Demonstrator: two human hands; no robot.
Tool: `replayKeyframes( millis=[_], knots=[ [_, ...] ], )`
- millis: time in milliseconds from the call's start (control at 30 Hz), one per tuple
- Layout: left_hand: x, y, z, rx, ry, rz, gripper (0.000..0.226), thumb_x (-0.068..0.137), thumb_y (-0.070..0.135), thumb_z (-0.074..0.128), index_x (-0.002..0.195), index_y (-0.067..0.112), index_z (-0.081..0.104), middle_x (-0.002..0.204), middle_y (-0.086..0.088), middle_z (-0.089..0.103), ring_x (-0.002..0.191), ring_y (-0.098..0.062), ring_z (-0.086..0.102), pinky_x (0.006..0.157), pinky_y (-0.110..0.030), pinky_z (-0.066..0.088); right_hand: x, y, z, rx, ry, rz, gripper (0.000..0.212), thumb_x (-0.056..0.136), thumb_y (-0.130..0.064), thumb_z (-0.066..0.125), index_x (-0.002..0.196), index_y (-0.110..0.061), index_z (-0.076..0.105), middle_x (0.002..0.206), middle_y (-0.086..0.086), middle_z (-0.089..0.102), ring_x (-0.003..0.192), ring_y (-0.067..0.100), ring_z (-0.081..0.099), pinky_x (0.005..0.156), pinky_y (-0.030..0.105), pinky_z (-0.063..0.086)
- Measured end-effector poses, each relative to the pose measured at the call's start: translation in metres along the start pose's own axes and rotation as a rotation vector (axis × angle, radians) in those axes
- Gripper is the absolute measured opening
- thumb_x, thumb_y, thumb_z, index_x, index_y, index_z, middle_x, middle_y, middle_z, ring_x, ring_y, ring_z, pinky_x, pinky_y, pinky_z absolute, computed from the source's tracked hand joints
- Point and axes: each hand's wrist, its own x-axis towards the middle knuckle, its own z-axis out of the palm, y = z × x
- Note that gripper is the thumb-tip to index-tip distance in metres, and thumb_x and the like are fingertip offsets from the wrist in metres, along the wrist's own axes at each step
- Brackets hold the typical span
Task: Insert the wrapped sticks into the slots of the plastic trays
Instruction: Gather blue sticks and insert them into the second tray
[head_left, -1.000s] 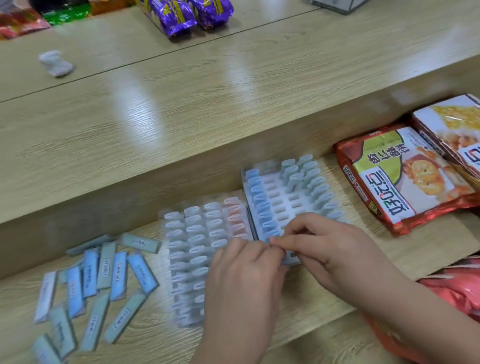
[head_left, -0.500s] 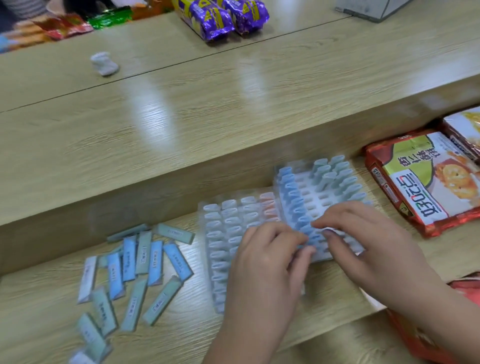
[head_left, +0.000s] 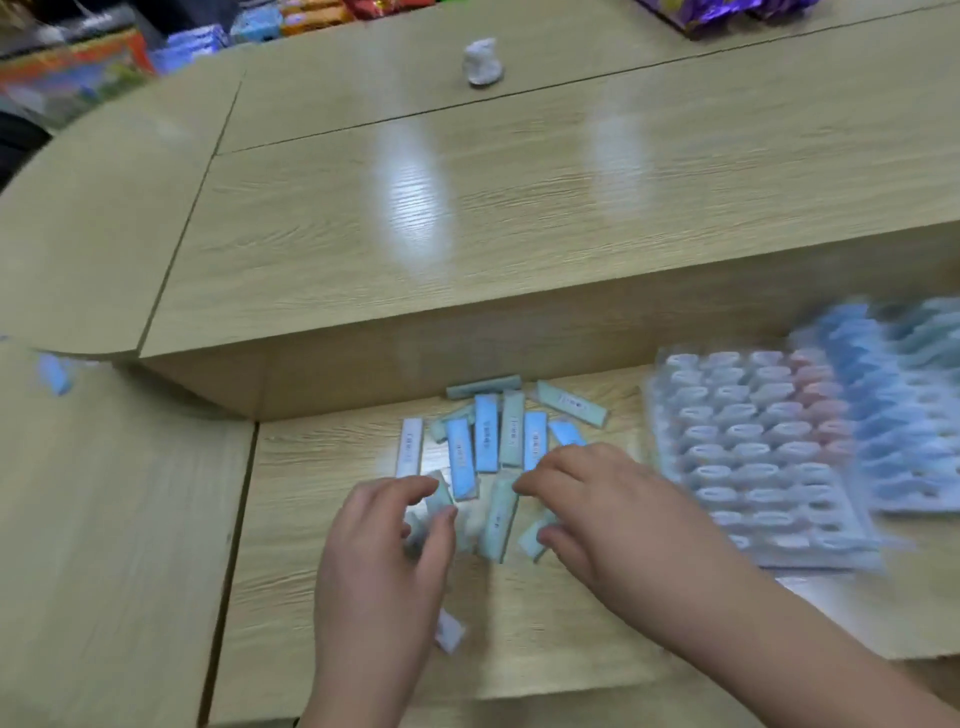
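Observation:
Several wrapped sticks (head_left: 487, 439), blue, pale green and white, lie in a loose pile on the lower wooden shelf. My left hand (head_left: 382, 551) is at the pile's near left, with its thumb and forefinger pinching a pale green stick (head_left: 439, 498). My right hand (head_left: 597, 506) hovers over the pile's right side with fingers spread and curved, its thumb touching another green stick (head_left: 529, 541). Two plastic trays sit to the right. The nearer tray (head_left: 753, 457) has most slots filled, and the blurred farther tray (head_left: 914, 410) holds blue sticks.
A raised wooden counter (head_left: 467, 218) steps up right behind the pile. A crumpled white scrap (head_left: 483, 61) and snack packs (head_left: 727, 13) lie at its far edge. One stray blue stick (head_left: 54, 371) lies far left, and a white stick (head_left: 449, 631) lies by my left wrist.
Both hands have left the trays and moved left to the pile of loose sticks. The view has swung left, so the trays now sit at the right edge.

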Motion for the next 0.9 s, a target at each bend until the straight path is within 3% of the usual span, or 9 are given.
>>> replayKeyframes(
  millis=[100, 200, 300, 400, 567, 633, 733, 833, 900],
  knots=[
    [0.001, -0.029, -0.013, 0.022, -0.069, -0.058, 0.03, 0.08, 0.031, 0.076, 0.108, 0.033, 0.067, 0.102, 0.018, 0.054, 0.088, 0.005, 0.053, 0.068, -0.011, 0.042, 0.009, -0.016, 0.022, -0.021, -0.096, 0.004, 0.036, 0.084, -0.033, 0.069, 0.119, -0.033, 0.059, 0.114, -0.012, 0.058, 0.105, 0.018, 0.055, 0.082, 0.04, 0.053],
    [0.0, -0.048, -0.018, 0.045, -0.145, -0.082, 0.041, 0.079, 0.039, 0.072, 0.119, 0.033, 0.063, 0.108, 0.017, 0.05, 0.096, -0.002, 0.055, 0.081, -0.027, 0.051, 0.014, -0.025, 0.034, -0.051, -0.131, 0.028, 0.045, 0.071, -0.036, 0.08, 0.113, -0.031, 0.064, 0.105, -0.011, 0.06, 0.096, 0.018, 0.059, 0.075, 0.034, 0.053],
    [-0.001, -0.057, -0.019, 0.011, -0.19, -0.095, 0.045, 0.08, 0.044, 0.066, 0.123, 0.035, 0.06, 0.11, 0.017, 0.049, 0.104, -0.006, 0.055, 0.086, -0.036, 0.054, 0.019, -0.04, 0.04, -0.058, -0.126, -0.008, 0.035, 0.077, -0.05, 0.067, 0.108, -0.033, 0.064, 0.102, -0.012, 0.057, 0.096, 0.015, 0.056, 0.079, 0.031, 0.051],
    [0.001, -0.06, -0.017, 0.018, -0.194, -0.103, 0.047, 0.078, 0.048, 0.061, 0.123, 0.034, 0.061, 0.11, 0.014, 0.05, 0.104, -0.011, 0.056, 0.085, -0.036, 0.052, 0.019, -0.068, 0.043, -0.087, -0.091, 0.011, 0.038, 0.074, -0.068, 0.05, 0.088, -0.034, 0.056, 0.081, -0.014, 0.055, 0.075, 0.01, 0.056, 0.058, 0.025, 0.042],
    [0.009, -0.057, -0.013, 0.125, -0.222, -0.012, 0.037, 0.086, 0.041, 0.064, 0.123, 0.039, 0.062, 0.106, 0.013, 0.048, 0.095, -0.012, 0.054, 0.073, -0.036, 0.052, 0.017, -0.089, 0.061, -0.162, -0.157, 0.126, 0.055, 0.05, -0.063, 0.083, 0.077, -0.028, 0.051, 0.062, -0.01, 0.052, 0.052, 0.012, 0.056, 0.042, 0.025, 0.025],
    [0.011, -0.06, -0.012, 0.175, -0.218, 0.048, 0.036, 0.089, 0.033, 0.065, 0.125, 0.038, 0.062, 0.105, 0.01, 0.048, 0.096, -0.013, 0.051, 0.068, -0.035, 0.051, 0.017, -0.089, 0.06, -0.141, -0.172, 0.184, 0.044, 0.066, -0.057, 0.079, 0.085, -0.027, 0.051, 0.072, -0.007, 0.057, 0.064, 0.015, 0.06, 0.046, 0.028, 0.031],
    [0.014, -0.064, -0.013, 0.243, -0.235, 0.18, 0.046, 0.085, 0.023, 0.072, 0.128, 0.035, 0.06, 0.108, 0.005, 0.05, 0.094, -0.019, 0.054, 0.059, -0.034, 0.05, 0.013, -0.078, 0.055, -0.076, -0.109, 0.263, 0.026, 0.092, -0.052, 0.052, 0.107, -0.032, 0.043, 0.103, -0.01, 0.056, 0.098, 0.014, 0.056, 0.068, 0.033, 0.043],
    [0.016, -0.068, -0.009, 0.357, -0.311, 0.382, 0.055, 0.071, 0.015, 0.082, 0.122, 0.03, 0.067, 0.108, -0.001, 0.057, 0.089, -0.025, 0.058, 0.059, -0.034, 0.05, 0.01, -0.07, 0.046, -0.035, -0.1, 0.269, 0.024, 0.093, -0.055, 0.048, 0.104, -0.034, 0.045, 0.102, -0.013, 0.054, 0.096, 0.007, 0.052, 0.07, 0.029, 0.041],
    [0.017, -0.066, -0.008, 0.372, -0.314, 0.432, 0.048, 0.068, 0.017, 0.084, 0.114, 0.025, 0.07, 0.108, -0.002, 0.06, 0.089, -0.025, 0.058, 0.061, -0.036, 0.051, 0.006, -0.067, 0.038, 0.031, -0.101, 0.323, 0.024, 0.091, -0.058, 0.05, 0.099, -0.036, 0.049, 0.094, -0.017, 0.056, 0.088, 0.004, 0.053, 0.067, 0.024, 0.042]
  ],
)
